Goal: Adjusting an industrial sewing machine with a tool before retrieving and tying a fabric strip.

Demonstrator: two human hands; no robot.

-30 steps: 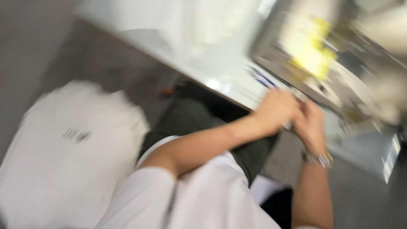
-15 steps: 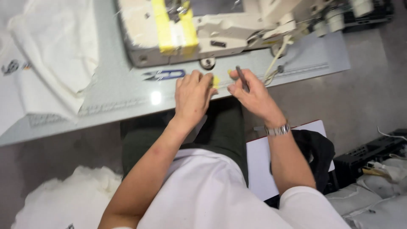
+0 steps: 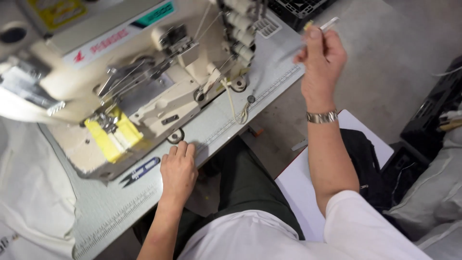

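I sit at a cream industrial sewing machine point(image 3: 144, 82) on a grey table point(image 3: 115, 212). My left hand point(image 3: 178, 171) lies flat on the table's front edge, fingers together, holding nothing, just right of blue thread snips point(image 3: 140, 171). My right hand point(image 3: 320, 55), with a metal watch on the wrist, is raised to the right of the machine, its fingers pinched on a thin metal tool point(image 3: 323, 25) like tweezers. Yellow tape point(image 3: 113, 137) marks the machine's bed near the needle.
White fabric point(image 3: 26, 192) is piled on the table at the left. A white board point(image 3: 308, 188) and a black bag point(image 3: 363, 163) lie on the floor at my right. Black crates point(image 3: 433, 120) stand further right, and a black tray point(image 3: 298, 7) sits beyond the table.
My right hand has lifted off the table edge and swung up to the right with the thin tool. My left hand stays on the table. The view has turned toward the machine.
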